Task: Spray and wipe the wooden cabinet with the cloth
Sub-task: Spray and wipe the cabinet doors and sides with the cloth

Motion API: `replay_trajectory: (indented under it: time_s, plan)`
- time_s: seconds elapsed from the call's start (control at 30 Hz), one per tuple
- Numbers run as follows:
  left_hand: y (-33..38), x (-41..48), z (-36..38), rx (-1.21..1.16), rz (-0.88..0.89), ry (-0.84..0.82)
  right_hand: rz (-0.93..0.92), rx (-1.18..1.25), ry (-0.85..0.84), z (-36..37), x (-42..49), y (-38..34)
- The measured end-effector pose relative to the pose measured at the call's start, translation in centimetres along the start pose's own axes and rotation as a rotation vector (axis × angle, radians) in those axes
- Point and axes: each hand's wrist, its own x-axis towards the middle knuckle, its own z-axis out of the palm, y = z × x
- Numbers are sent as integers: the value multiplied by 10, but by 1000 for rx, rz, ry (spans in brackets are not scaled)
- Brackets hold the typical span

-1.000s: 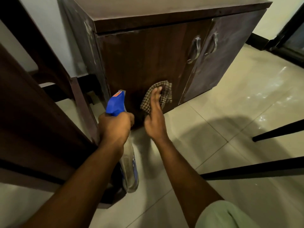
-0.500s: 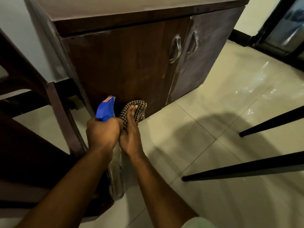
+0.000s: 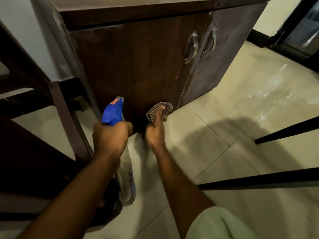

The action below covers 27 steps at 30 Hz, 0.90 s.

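While the left grip [image 3: 110,138] is clutching the spray bottle [image 3: 113,112] left of centre, the right grip [image 3: 155,133], fingers straight, is pressing the cloth [image 3: 168,107] low on the wooden cabinet [image 3: 138,66]; wiping seems underway, calling next for upward strokes.

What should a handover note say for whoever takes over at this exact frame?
Hands: the left hand grips the spray bottle by its neck, with the blue nozzle toward the cabinet. The right hand presses the checked cloth with straight fingers against the bottom edge of the left door, just above the floor.
Done: the left door looks dark and mostly clean. Whether it was sprayed cannot be told.
Left: the right door shows pale haze and streaks, so it likely needs spraying and wiping. The cabinet top is barely in view.
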Motion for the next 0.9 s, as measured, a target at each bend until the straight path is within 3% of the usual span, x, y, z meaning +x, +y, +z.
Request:
replay_trajectory:
  time_s: [0.17, 0.33, 0.47, 0.63, 0.8, 0.9]
  plan:
    - [2, -1, 10, 24, 9, -11, -41, -117, -134, 20, -28, 21]
    - [6, -2, 2, 15, 59, -36, 16, 37, 71, 9, 10, -12]
    - [7, -3, -2, 35, 65, -52, -82, 103, 249, -18, 53, -54]
    - [8, -3, 8, 32, 65, -71, -191, 50, 240, -38, 47, -79]
    - [16, -6, 17, -19, 47, -100, 107, 43, 64, -39, 48, -37]
    - [19, -7, 17, -17, 75, -99, 167, 8, 9, -44, 43, -35]
